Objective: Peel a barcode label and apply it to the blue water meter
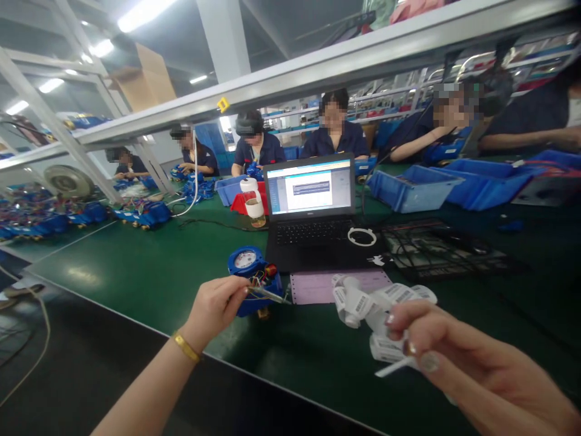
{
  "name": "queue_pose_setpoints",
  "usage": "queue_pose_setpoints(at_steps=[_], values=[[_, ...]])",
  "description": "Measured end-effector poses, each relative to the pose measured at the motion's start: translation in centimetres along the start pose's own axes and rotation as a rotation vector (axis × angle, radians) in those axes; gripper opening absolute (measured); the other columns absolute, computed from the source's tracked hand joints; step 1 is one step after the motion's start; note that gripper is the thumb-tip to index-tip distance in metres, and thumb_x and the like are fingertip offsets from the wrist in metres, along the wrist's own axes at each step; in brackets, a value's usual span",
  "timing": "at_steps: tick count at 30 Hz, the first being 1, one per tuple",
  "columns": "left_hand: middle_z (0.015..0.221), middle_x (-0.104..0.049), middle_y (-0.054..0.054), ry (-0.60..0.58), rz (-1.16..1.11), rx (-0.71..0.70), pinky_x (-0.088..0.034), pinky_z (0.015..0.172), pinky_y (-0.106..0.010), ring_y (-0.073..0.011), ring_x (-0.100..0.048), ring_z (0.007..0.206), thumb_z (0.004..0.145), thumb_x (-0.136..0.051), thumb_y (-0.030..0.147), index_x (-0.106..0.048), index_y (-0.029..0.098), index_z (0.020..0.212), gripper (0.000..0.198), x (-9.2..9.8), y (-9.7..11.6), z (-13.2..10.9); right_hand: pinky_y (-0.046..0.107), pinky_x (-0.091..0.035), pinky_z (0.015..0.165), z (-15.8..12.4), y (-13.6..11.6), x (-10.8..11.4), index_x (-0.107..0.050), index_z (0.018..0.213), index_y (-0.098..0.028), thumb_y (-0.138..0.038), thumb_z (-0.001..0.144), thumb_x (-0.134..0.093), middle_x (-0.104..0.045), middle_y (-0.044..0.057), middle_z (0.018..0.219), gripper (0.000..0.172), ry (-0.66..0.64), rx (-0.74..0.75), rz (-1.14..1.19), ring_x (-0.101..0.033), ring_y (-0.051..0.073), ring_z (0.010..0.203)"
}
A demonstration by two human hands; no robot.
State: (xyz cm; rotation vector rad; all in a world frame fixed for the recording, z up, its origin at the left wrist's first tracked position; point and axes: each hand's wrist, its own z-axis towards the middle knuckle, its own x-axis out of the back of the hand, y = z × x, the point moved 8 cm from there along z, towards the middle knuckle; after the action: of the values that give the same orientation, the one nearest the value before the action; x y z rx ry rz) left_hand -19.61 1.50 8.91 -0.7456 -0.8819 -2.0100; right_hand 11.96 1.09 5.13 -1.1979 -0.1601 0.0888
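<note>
Pinching thin tweezers point(267, 295) between closed fingertips, the left hand point(216, 307) is held against a blue water meter point(252, 274) at the laptop's point(313, 212) seven o'clock; a curled barcode label strip point(379, 306) is pinched by the right hand point(472, 369) at four o'clock

Long green workbench point(136, 272), grey metal shelf frame point(318, 66) overhead, ceiling strip lights point(140, 12) lit.

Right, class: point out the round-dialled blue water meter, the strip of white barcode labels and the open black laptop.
Round-dialled blue water meter point(246, 259), head view: its dial face.
Strip of white barcode labels point(370, 303), head view: a curled middle label.
Open black laptop point(310, 189), head view: its lit screen.
</note>
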Motion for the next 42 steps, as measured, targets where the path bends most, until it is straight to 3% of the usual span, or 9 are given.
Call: queue_pose_setpoints(at_steps=[3, 6, 9, 13, 22, 42], values=[[0.054, -0.060, 0.001, 0.163, -0.096, 0.213, -0.044, 0.045, -0.019, -0.0124, -0.058, 0.047, 0.089, -0.045, 0.032, -0.059, 0.018, 0.075, 0.024, -0.6, -1.9, -0.2, 0.027, -0.056, 0.070, 1.6, 0.7, -5.3, -0.063, 0.070, -0.021, -0.036, 0.082, -0.063, -0.063, 0.009, 0.093, 0.019, -0.130, -0.030, 0.076, -0.062, 0.023, 0.090], [0.049, -0.054, 0.003, 0.326, -0.148, 0.361, -0.040, 0.042, -0.019, -0.0117, -0.054, 0.043, 0.092, -0.041, 0.036, -0.056, 0.017, 0.078, 0.028, -1.3, -2.4, -0.7, 0.030, -0.054, 0.078, 3.9, 3.2, -9.2, -0.063, 0.073, -0.020, -0.031, 0.080, -0.062, -0.062, 0.009, 0.103, 0.013, -0.140, -0.084, 0.166, -0.059, 0.023, 0.101], [0.048, -0.052, 0.004, 0.443, -0.146, 0.446, -0.038, 0.045, -0.019, -0.0105, -0.051, 0.042, 0.091, -0.043, 0.037, -0.057, 0.017, 0.080, 0.027, -1.9, -1.6, -0.8, 0.034, -0.050, 0.090, 5.7, 5.7, -12.2, -0.061, 0.076, -0.018, -0.026, 0.077, -0.062, -0.057, 0.009, 0.118, 0.008, -0.171, -0.106, 0.270, -0.054, 0.022, 0.112], [0.054, -0.055, 0.004, 0.497, -0.121, 0.494, -0.036, 0.045, -0.018, -0.0087, -0.050, 0.043, 0.090, -0.045, 0.034, -0.057, 0.017, 0.079, 0.024, -2.3, -0.4, -0.3, 0.037, -0.044, 0.098, 7.2, 7.0, -14.6, -0.061, 0.075, -0.017, -0.018, 0.077, -0.060, -0.049, 0.010, 0.129, 0.003, -0.234, -0.095, 0.263, -0.049, 0.022, 0.119], [0.048, -0.054, 0.005, 0.535, -0.001, 0.458, -0.038, 0.046, -0.019, -0.0109, -0.053, 0.042, 0.088, -0.045, 0.038, -0.061, 0.016, 0.078, 0.029, -2.4, 0.0, 0.5, 0.036, -0.043, 0.100, 8.4, 6.6, -15.0, -0.063, 0.072, -0.016, -0.005, 0.073, -0.063, -0.048, 0.009, 0.124, 0.011, -0.136, -0.070, 0.063, -0.048, 0.019, 0.118], [0.049, -0.055, 0.004, 0.565, 0.059, 0.426, -0.040, 0.047, -0.022, -0.0123, -0.055, 0.043, 0.088, -0.048, 0.034, -0.060, 0.015, 0.075, 0.025, -2.3, 0.3, 0.8, 0.035, -0.042, 0.101, 8.7, 6.6, -14.6, -0.065, 0.073, -0.016, -0.004, 0.074, -0.065, -0.054, 0.007, 0.117, 0.012, 0.018, -0.088, 0.036, -0.054, 0.016, 0.109]])
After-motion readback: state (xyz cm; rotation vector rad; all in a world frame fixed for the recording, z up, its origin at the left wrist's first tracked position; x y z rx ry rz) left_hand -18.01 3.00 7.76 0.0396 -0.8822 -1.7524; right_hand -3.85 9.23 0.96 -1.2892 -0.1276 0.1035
